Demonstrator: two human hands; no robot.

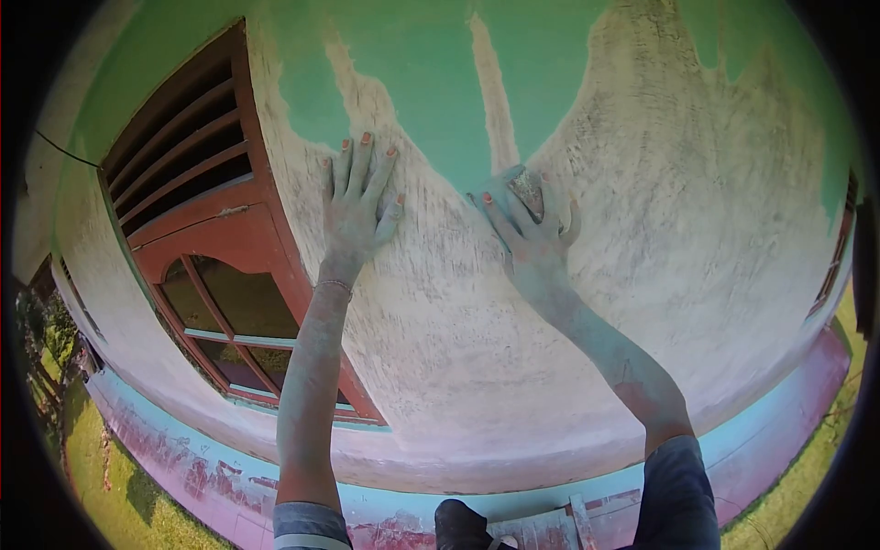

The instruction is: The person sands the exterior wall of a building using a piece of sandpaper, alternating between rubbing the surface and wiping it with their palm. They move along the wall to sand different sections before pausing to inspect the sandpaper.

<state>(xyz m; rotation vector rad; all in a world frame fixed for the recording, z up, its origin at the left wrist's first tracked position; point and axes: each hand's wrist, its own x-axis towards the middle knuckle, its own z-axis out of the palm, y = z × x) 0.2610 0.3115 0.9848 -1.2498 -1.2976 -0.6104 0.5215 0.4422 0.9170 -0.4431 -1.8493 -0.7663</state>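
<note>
My left hand [353, 206] lies flat against the wall [440, 339], fingers stretched upward, with nothing in it. Pale green dust coats both hands and forearms. To its right, my right hand [539, 252] presses a flat, dusty grey piece [525, 192] against the wall, just below the green paint [431, 82]. The fingers cover much of this piece, and I cannot make out exactly what it is. Around both hands the wall is whitish and streaked, with bare strips running up into the green.
A reddish-brown window frame [266, 215] with slats and glass panes stands left of my left hand. Below runs a ledge [403, 509] with light blue and worn pink paint. My dark shoe [461, 525] shows at the bottom. Grass [137, 495] lies beyond the ledge.
</note>
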